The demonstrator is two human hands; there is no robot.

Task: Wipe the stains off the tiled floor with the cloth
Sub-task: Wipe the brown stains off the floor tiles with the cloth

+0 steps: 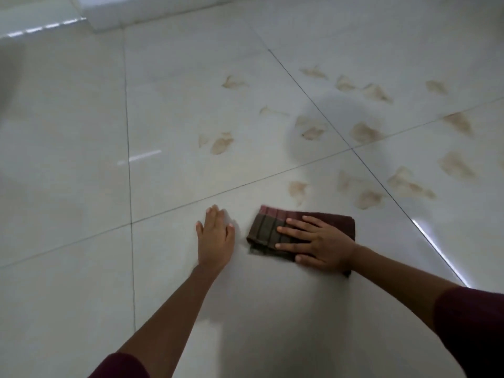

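A folded dark brown cloth (268, 227) with a reddish striped edge lies flat on the glossy pale tiled floor (81, 186). My right hand (316, 242) presses down on it with the fingers spread, pointing left. My left hand (215, 237) rests flat on the bare tile just left of the cloth, palm down and holding nothing. Several tan-brown stains (222, 144) are scattered on the tiles beyond and to the right of the cloth. The nearest stain (297, 190) lies just past the cloth's far edge.
Dark grout lines (128, 159) cross the floor. A white wall base or step (114, 15) runs along the top left. Bright light reflections streak the tile at right (436, 249). Maroon sleeves (474, 323) cover both my upper arms.
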